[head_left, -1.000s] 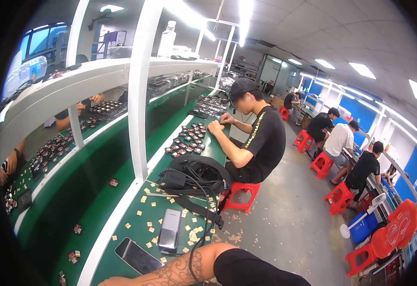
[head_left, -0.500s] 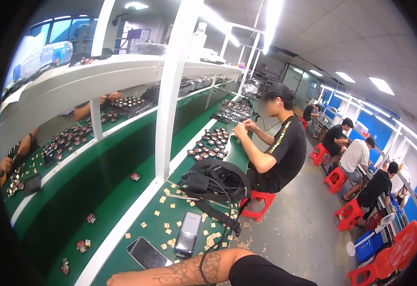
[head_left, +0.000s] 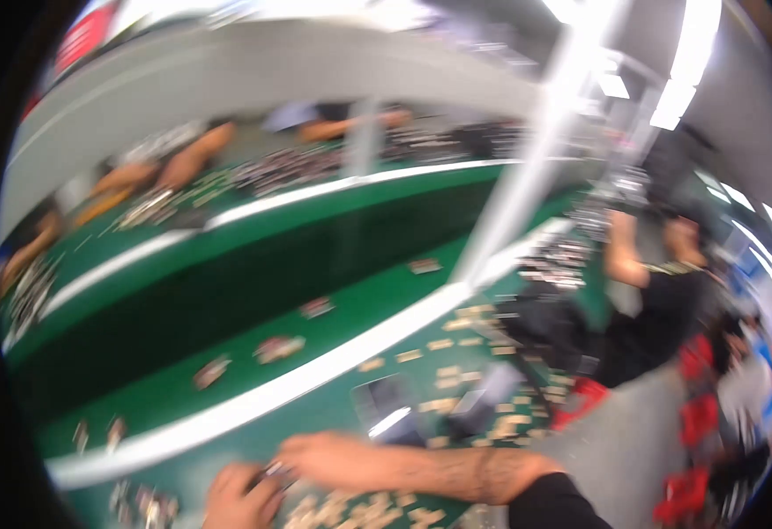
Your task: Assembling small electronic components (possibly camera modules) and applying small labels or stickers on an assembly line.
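- Green bench surface (head_left: 253, 388) fills the near half of the blurred head view, split by a white strip (head_left: 315, 375) that runs from near left up toward far right
- Far left, beyond a higher green shelf, other people's forearms (head_left: 183, 159) rest over rows of small dark parts; they are well apart from the person's own hands
- Left hand (head_left: 240, 498) sits at the near edge, knuckles curled; its fingertips meet a small dark part (head_left: 271, 472), though motion blur hides how firmly it is pinched
- That small dark part lies between the two hands, just right of the left one and at the fingertips of the right, so both are equally close to it; its long axis cannot be told
- Right hand (head_left: 337, 458) comes in from the right along a tattooed forearm (head_left: 465, 472), fingers stretched leftward and touching the same part; whether they close on it I cannot tell
- Small tan pieces (head_left: 377, 511) lie scattered just near of the right forearm, more of them farther right
- Two dark phones (head_left: 386, 406) lie flat just beyond the forearm
- Far right, a seated person in a black shirt (head_left: 659, 309) works at the bench, red stools (head_left: 694, 414) near them
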`<state>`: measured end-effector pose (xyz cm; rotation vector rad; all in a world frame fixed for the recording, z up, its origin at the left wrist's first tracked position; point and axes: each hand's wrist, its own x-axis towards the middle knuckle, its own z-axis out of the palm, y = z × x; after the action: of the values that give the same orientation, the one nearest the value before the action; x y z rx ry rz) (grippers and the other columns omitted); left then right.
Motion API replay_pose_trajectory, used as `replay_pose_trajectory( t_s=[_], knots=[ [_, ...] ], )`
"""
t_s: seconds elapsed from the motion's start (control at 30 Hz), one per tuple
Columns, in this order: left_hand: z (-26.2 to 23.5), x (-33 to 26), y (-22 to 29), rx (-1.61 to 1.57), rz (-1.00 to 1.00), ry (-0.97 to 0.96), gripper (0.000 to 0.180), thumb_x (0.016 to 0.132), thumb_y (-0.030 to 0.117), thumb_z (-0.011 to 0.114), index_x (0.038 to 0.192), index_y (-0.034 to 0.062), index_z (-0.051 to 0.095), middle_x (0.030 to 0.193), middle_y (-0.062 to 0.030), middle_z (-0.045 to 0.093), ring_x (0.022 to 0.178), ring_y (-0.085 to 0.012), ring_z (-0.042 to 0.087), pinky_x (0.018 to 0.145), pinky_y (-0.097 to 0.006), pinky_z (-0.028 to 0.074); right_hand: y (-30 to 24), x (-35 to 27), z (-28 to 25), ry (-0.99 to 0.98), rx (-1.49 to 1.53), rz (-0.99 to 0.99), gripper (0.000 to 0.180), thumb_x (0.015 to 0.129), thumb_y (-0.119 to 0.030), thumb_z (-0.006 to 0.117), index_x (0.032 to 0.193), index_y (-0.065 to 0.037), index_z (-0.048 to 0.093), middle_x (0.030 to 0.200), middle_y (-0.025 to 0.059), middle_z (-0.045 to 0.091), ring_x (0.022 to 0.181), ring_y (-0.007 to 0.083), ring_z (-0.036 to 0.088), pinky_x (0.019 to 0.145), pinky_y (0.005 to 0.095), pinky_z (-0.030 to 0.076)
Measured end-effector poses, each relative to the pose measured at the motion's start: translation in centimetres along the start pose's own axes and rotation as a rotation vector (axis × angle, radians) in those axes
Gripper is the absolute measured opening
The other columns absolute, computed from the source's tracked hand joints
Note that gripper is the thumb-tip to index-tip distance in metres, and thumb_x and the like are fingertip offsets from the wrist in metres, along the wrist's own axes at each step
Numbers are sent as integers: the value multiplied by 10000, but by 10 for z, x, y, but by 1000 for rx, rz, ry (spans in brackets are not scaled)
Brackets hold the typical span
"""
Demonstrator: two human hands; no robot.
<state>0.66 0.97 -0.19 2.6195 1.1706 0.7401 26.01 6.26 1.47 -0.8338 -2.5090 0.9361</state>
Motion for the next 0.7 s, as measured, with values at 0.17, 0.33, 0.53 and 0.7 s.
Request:
replay_pose_trajectory(
  t_s=[0.17, 0.33, 0.53, 0.7],
  knots=[
    [1, 27, 7, -53, 51, -43, 221, 917, 209, 761, 1113, 129, 698, 1058, -37, 614, 1007, -252, 630, 822, -394, 557, -9, -17, -12, 129, -59, 119, 288, 949, -79, 699, 1236, -89, 680, 1110, 118, 682, 829, 399, 718, 733, 483, 605],
    [-8, 4, 0, -101, -27, -20, 257, 918, 205, 767, 1139, 108, 680, 1056, -52, 604, 1013, -265, 622, 848, -402, 551, -28, 4, -2, 52, -90, 98, 315, 904, -11, 753, 1214, -56, 719, 1057, 112, 713, 837, 364, 738, 712, 430, 619],
    [-4, 7, 4, -199, -71, -14, 314, 907, 188, 789, 1152, 99, 614, 1042, -74, 594, 996, -298, 617, 847, -426, 546, -26, -3, 3, 112, -15, 125, 285, 900, 8, 767, 1180, -18, 727, 1050, 130, 711, 832, 345, 732, 712, 391, 611],
    [-4, 5, 3, -194, -81, 37, 359, 842, 164, 850, 1139, 77, 666, 1042, -70, 646, 948, -295, 649, 809, -406, 562, -17, -4, 11, 157, 129, 187, 302, 915, -28, 765, 1215, -49, 735, 1063, 102, 706, 813, 314, 733, 687, 386, 605]
  ],
)
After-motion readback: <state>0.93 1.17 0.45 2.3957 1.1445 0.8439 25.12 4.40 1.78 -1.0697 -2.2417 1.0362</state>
